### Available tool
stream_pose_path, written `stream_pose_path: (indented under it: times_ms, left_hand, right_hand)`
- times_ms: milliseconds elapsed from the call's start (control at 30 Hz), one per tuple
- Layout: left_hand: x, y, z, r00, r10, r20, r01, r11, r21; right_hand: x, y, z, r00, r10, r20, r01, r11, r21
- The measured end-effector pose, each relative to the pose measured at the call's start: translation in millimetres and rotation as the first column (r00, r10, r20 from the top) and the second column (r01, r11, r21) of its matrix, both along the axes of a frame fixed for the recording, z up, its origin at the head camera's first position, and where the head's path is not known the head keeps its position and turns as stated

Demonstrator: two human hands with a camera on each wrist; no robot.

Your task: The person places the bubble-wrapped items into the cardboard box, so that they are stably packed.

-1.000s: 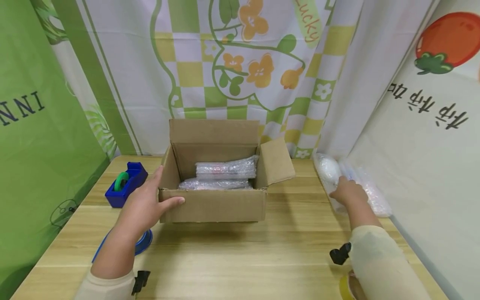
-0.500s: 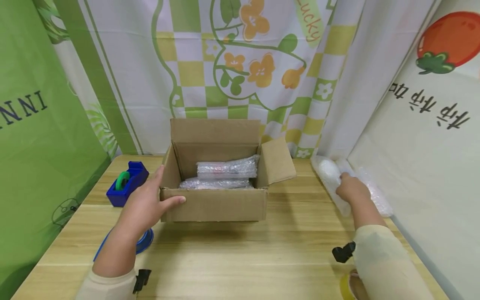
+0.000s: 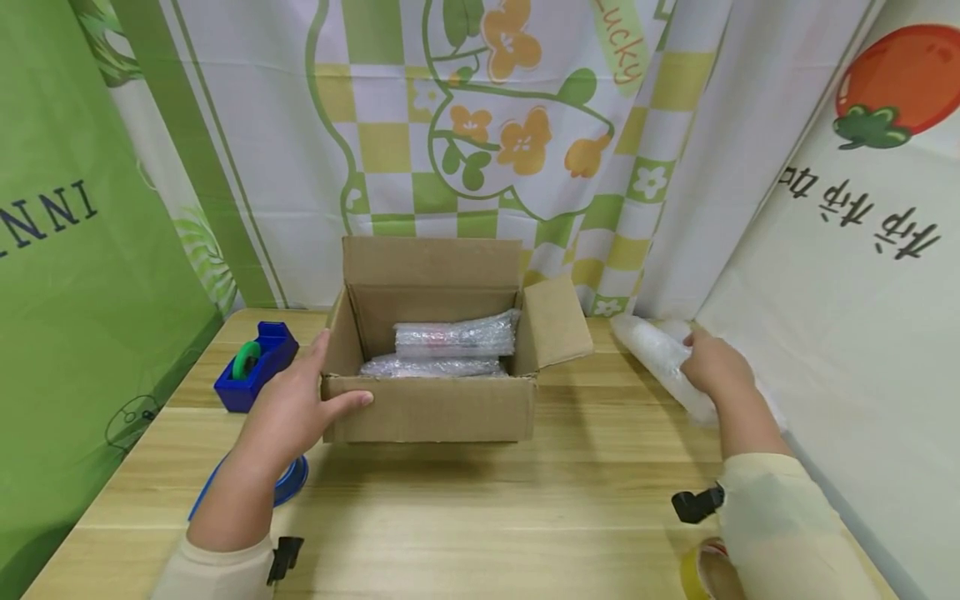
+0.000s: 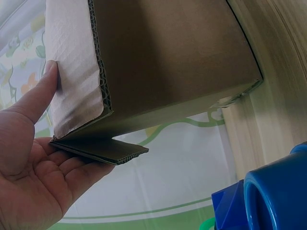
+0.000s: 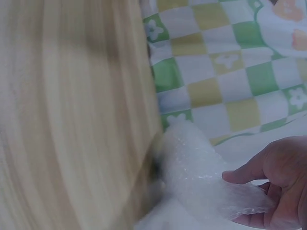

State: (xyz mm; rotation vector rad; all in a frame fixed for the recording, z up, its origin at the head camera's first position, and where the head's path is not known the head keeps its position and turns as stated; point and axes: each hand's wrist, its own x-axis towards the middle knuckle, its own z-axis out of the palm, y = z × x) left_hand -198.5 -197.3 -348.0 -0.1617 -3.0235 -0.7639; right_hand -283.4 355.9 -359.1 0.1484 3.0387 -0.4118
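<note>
My left hand [image 3: 288,412] holds the front left corner of an open cardboard box [image 3: 435,408]. In the left wrist view its thumb lies on the front wall, and its fingers [image 4: 79,175] are behind the side flap [image 4: 103,151]. Inside the box lie two bubble-wrapped packages, one [image 3: 453,337] behind the other [image 3: 431,367]. At the table's right side my right hand [image 3: 718,371] pinches the loose bubble wrap of a long, white package [image 3: 660,354]. The right wrist view shows the thumb and fingers on that wrap [image 5: 244,199]. What the wrapping contains cannot be made out.
A blue tape dispenser [image 3: 258,367] with green tape stands left of the box. A blue ring-shaped object [image 3: 291,483] is partly behind the left forearm. A yellow tape roll [image 3: 697,575] lies near the right sleeve. More bubble wrap [image 3: 771,410] lies beyond the right hand.
My right hand has moved slightly right and back at the bubble-wrapped packages. The white package's far end has shifted left. My left hand stays on the box.
</note>
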Motion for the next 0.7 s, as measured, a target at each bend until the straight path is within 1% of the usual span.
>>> stream_pose_path:
  times_ms: [100,200,333,533,633,700]
  left_hand:
    - [0.0,-0.1,-0.5,1.000,-0.001,-0.002,0.001,1.000,0.000]
    - [0.7,0.1,-1.0,1.000,-0.002,-0.006,0.002,1.000,0.001]
    - [2.0,0.2,-1.6,1.000,-0.003,-0.008,0.003,1.000,0.001]
    - [2.6,0.3,-1.5,1.000,-0.002,-0.016,0.002,1.000,0.000]
    - [2.0,0.7,-1.1,1.000,-0.003,-0.023,0.003,1.000,-0.001]
    - [1.5,0.9,-0.8,1.000,-0.003,-0.024,0.003,1.000,-0.001]
  right_hand:
    - [2.0,-3,7.4,1.000,0.004,-0.024,-0.004,1.000,-0.001]
    - [5.8,-7,17.0,0.998,0.015,-0.068,-0.015,1.000,-0.008]
    - [11.6,-15,34.6,0.991,0.024,-0.133,-0.028,0.999,-0.022]
    - [19.0,-30,64.5,0.975,0.038,-0.218,-0.050,0.998,-0.050]
    - [22.6,-39,78.9,0.963,0.051,-0.264,-0.072,0.995,-0.071]
    - [25.5,-47,88.0,0.952,0.063,-0.300,-0.092,0.992,-0.085]
